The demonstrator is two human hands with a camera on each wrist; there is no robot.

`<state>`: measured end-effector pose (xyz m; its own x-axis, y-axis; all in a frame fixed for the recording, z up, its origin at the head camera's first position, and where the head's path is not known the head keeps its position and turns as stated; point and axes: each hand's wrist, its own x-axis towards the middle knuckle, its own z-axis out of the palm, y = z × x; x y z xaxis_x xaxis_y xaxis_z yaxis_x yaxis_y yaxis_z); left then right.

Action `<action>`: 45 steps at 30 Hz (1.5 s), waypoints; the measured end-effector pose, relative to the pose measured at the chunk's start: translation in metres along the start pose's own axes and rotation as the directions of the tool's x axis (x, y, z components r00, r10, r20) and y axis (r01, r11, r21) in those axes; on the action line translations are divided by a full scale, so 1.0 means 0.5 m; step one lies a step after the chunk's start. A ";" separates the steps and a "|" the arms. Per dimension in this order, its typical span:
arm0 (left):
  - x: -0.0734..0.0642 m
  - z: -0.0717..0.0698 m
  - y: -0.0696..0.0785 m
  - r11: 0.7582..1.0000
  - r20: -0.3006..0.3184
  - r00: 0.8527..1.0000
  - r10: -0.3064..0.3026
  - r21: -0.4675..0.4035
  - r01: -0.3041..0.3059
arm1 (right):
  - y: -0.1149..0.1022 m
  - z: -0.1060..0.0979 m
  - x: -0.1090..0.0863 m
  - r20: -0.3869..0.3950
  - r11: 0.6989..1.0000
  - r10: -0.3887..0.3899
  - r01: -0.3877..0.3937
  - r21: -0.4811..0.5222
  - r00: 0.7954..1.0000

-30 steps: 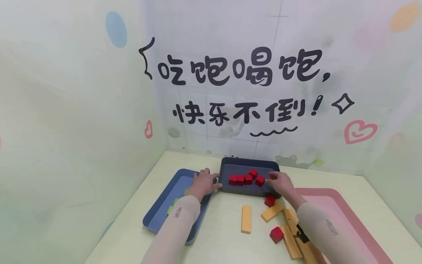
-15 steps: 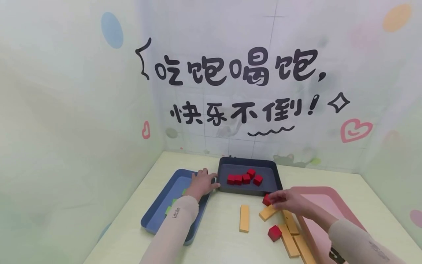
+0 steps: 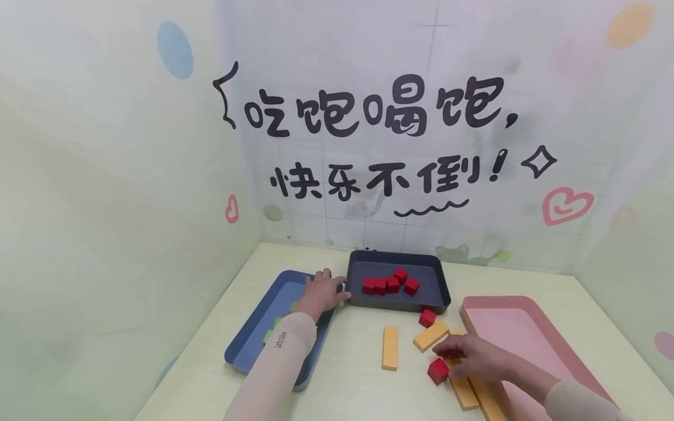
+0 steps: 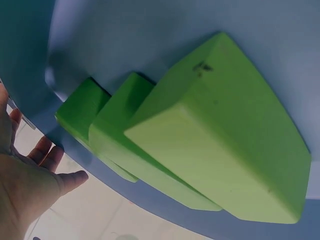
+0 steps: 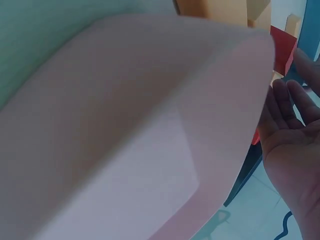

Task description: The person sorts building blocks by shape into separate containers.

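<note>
My right hand [image 3: 476,355] hovers over yellow wooden blocks [image 3: 463,393], its thumb and fingers apart beside a red cube [image 3: 438,371]. In the right wrist view that hand [image 5: 292,150] shows an unclosed grasp near a red cube [image 5: 284,47]. My left hand [image 3: 321,295] lies over the right rim of the blue tray [image 3: 247,345], fingers spread and holding nothing. Green blocks [image 4: 220,135] lie in the blue tray, partly hidden by the left sleeve in the head view. Another red cube [image 3: 427,317] sits just in front of the dark tray [image 3: 363,301].
Several red cubes [image 3: 392,285] lie in the dark tray at the back. A pink tray [image 3: 526,333] stands at the right, close to my right forearm. One yellow block [image 3: 389,348] lies alone mid-table; another yellow block [image 3: 430,336] lies slanted near the front red cube.
My right hand has moved from the dark tray's right side toward me, over the yellow blocks to the nearer red cube. My left hand stays in place.
</note>
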<state>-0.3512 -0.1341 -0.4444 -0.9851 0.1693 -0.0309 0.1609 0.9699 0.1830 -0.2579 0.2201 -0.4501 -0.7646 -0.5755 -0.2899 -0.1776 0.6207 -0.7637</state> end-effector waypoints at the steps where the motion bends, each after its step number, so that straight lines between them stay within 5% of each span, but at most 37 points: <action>1: 0.000 0.000 0.000 1.000 0.001 1.000 -0.001 0.000 0.001 | 0.001 0.002 0.001 -0.007 1.000 0.001 -0.001 -0.013 1.000; 10: -0.001 0.002 -0.002 1.000 0.000 1.000 0.005 -0.002 -0.005 | 0.002 0.013 0.011 -0.039 0.983 -0.039 0.031 -0.181 0.998; 17: 0.007 0.008 -0.006 1.000 0.011 1.000 -0.008 0.002 0.008 | 0.002 0.017 0.019 -0.037 0.975 -0.075 0.066 -0.211 0.996; 32: 0.004 0.004 -0.004 1.000 0.005 1.000 0.000 -0.005 0.000 | -0.028 0.031 0.037 -0.165 0.998 -0.015 0.004 -0.064 0.986; 45: 0.004 0.008 -0.003 1.000 -0.002 1.000 -0.006 0.003 0.006 | -0.045 0.025 0.047 -0.222 0.999 -0.039 0.045 0.019 0.974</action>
<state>-0.3534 -0.1345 -0.4487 -0.9862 0.1628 -0.0297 0.1550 0.9715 0.1795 -0.2640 0.1861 -0.4470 -0.8753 -0.4672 -0.1246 -0.1998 0.5841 -0.7867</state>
